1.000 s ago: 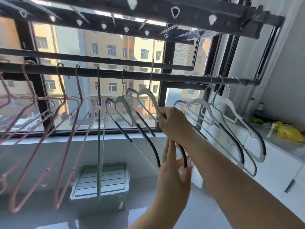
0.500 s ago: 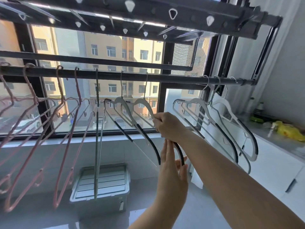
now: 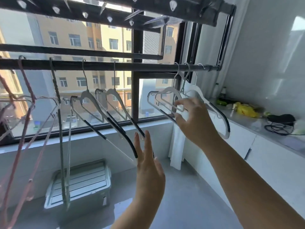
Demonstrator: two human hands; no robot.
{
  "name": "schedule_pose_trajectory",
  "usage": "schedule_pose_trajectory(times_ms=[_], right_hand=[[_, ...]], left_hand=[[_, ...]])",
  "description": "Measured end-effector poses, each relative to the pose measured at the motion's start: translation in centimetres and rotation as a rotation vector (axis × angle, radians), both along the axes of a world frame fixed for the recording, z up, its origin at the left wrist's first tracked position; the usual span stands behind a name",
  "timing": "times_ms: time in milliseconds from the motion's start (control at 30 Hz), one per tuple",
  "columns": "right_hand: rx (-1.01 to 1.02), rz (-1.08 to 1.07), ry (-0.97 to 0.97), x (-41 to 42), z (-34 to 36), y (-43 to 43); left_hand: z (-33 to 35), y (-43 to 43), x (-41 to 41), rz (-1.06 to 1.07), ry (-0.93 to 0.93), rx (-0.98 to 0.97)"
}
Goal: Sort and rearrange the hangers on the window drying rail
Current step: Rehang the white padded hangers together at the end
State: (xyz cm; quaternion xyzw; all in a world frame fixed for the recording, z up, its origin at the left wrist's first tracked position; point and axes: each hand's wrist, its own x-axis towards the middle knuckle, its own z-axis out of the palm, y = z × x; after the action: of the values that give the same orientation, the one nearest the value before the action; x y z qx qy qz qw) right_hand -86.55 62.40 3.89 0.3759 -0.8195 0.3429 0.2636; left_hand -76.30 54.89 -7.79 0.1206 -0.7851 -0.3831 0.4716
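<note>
Across mid-frame the rail (image 3: 102, 66) carries pink hangers (image 3: 33, 99) at left, centre hangers (image 3: 89, 97), and right hangers (image 3: 168, 90). The right hand (image 3: 196, 123), fingers spread and gripping nothing, is at the right hangers. The left hand (image 3: 149, 171), fingers straight, is by the centre hangers' lower tips.

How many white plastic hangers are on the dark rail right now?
5. Two white plastic hangers hang midway along the dark rail; three bunch at its right end, overlapping, so more may hide.
</note>
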Motion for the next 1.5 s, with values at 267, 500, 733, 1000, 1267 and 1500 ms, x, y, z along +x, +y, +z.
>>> schedule_pose_trajectory(times_ms=[267, 500, 733, 1000, 1267, 1500], right_hand=[[0.197, -0.231, -0.282, -2.7, -0.6, 5.1], [0.133, 0.114, -0.595, -4.8, -2.4, 3.7], [0.031, 0.379, -0.624, -7.6, -2.3, 2.6], [-0.103, 0.460, -0.319, -7.1, -3.1, 1.0], [-0.071, 0.502, -0.259, -4.0, -3.2, -1.6], [0.022, 0.489, -0.301, -2.9, -3.4, -2.1]], left_hand=[[0.6, 4.9, -0.1, -0.125, 0.123, -0.312], [0.5, 6.9, -3.5, -0.241, -0.217, -0.053], [1.5, 10.0, -7.8, 0.026, 0.034, 0.096], [2.9, 9.9, -8.0, 0.182, 0.169, 0.186], [2.6, 8.2, -5.7, 0.305, 0.176, 0.160], [1.9, 7.0, -4.6, 0.300, 0.161, 0.142]])
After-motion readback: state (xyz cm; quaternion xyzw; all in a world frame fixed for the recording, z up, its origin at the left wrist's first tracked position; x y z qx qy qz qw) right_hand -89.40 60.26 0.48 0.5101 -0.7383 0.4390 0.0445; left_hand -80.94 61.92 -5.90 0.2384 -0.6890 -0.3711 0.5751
